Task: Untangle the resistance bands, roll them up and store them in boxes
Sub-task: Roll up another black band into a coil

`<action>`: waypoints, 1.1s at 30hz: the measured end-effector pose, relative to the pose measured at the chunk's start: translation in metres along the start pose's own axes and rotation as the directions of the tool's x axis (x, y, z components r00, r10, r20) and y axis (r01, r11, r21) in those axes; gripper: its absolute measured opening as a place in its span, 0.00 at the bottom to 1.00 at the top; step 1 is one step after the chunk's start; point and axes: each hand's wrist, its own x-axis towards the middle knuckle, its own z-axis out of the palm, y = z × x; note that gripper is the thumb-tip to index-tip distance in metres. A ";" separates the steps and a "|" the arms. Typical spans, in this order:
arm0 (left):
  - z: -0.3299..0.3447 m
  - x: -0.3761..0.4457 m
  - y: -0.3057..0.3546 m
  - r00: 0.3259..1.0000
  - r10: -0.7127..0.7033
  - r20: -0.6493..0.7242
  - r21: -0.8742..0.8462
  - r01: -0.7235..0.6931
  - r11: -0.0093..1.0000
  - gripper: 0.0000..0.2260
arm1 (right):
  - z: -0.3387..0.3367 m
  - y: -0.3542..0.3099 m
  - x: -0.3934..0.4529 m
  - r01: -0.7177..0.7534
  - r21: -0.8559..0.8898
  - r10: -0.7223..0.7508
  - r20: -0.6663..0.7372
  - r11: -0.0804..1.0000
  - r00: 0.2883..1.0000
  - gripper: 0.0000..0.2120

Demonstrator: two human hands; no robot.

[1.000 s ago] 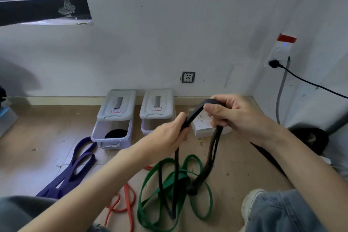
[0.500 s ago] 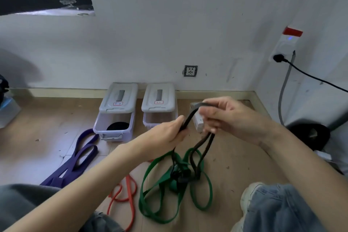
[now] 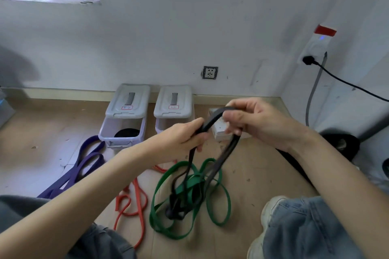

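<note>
Starting at the bottom edge, two knees in denim are seen, with a pale shoe at the right one. Between them, on the wood floor, a green band is spread in loose loops, and the lower end of a black band is tangled in its middle in a dark knot. An orange band is laid just left of the green one, and a purple band is stretched further left, its far end near a box. Above the heap, the black band is held up in an arch by both hands. The left hand is closed around one leg of the arch, with the strand hanging down from the fist. The right hand is closed on the top of the arch, pinched between thumb and fingers, with the other strands dropping below it to the knot. Behind the right hand, a small white block is partly hidden on the floor. Further back, two white boxes are set side by side against the wall, lids pushed back; in the left box a rolled black band is stored, while the inside of the right box is mostly hidden by the left hand. On the wall a socket is mounted, and at the right a black cable is plugged into a white outlet.
</note>
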 end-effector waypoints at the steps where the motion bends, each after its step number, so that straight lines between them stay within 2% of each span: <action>1: 0.003 -0.002 -0.006 0.998 -0.051 0.026 -0.007 0.051 0.999 0.08 | -0.005 -0.001 -0.001 0.010 0.041 -0.009 -0.030 0.999 1.000 0.06; 3: 0.004 -0.007 -0.015 0.993 -0.115 0.032 -0.023 0.115 0.993 0.08 | -0.016 -0.002 -0.005 -0.015 -0.004 0.015 -0.018 1.000 1.000 0.10; 5: -0.001 -0.009 -0.016 0.993 -0.109 -0.038 -0.030 0.108 0.994 0.09 | -0.020 -0.001 -0.008 -0.109 -0.227 0.133 0.093 0.968 0.987 0.08; 7: -0.006 -0.006 -0.008 0.995 -0.036 -0.096 -0.029 0.033 0.999 0.08 | -0.013 0.004 -0.009 -0.166 -0.391 0.252 0.180 0.905 0.951 0.05; 10: -0.004 -0.002 0.004 0.997 0.046 -0.061 0.011 -0.045 0.999 0.09 | 0.003 0.013 -0.003 -0.126 -0.335 0.185 0.151 0.934 0.971 0.09; 12: 0.004 -0.002 -0.002 1.000 -0.016 0.021 0.061 0.015 0.998 0.07 | 0.004 0.010 -0.001 -0.087 -0.186 0.103 0.080 0.979 0.991 0.12; 14: 0.009 -0.005 -0.013 0.989 -0.124 0.081 0.145 0.112 0.983 0.06 | -0.008 0.003 -0.003 -0.066 -0.006 0.066 -0.013 0.998 0.998 0.10; 15: 0.010 -0.007 -0.019 0.983 -0.164 0.078 0.153 0.151 0.977 0.07 | -0.017 -0.001 -0.007 -0.067 -0.004 0.067 -0.036 0.998 0.997 0.09; 16: 0.010 -0.009 -0.021 0.984 -0.172 0.054 0.127 0.164 0.978 0.06 | -0.025 -0.003 -0.009 -0.093 -0.082 0.092 -0.022 0.992 0.996 0.10; 18: 0.008 -0.009 -0.016 0.993 -0.118 -0.028 0.041 0.119 0.992 0.09 | -0.030 -0.003 -0.014 -0.175 -0.362 0.220 0.087 0.916 0.972 0.08; 20: 0.007 -0.007 -0.008 0.996 -0.067 -0.062 -0.016 0.066 0.998 0.10 | -0.018 0.005 -0.011 -0.214 -0.494 0.314 0.129 0.843 0.941 0.09; 22: 0.011 -0.004 -0.001 0.998 -0.049 -0.040 0.013 0.049 0.999 0.10 | 0.000 0.015 -0.006 -0.221 -0.427 0.293 0.111 0.877 0.950 0.11; 24: 0.014 -0.002 0.000 0.997 -0.075 0.020 0.018 0.074 0.997 0.10 | 0.011 0.020 -0.001 -0.192 -0.407 0.236 0.060 0.893 0.970 0.07; 27: 0.004 -0.003 -0.004 0.977 -0.168 0.131 -0.149 0.187 0.971 0.09 | -0.006 0.012 -0.004 -0.187 -0.406 0.200 -0.011 0.895 0.980 0.04; 31: -0.007 -0.007 0.001 0.985 -0.152 0.083 -0.379 0.172 0.909 0.11 | -0.009 0.007 -0.011 -0.196 -0.408 0.270 0.132 0.892 0.954 0.07; 33: -0.002 -0.005 0.007 0.987 -0.137 0.088 -0.400 0.161 0.902 0.11 | 0.005 0.014 -0.007 -0.175 -0.330 0.217 0.095 0.928 0.972 0.12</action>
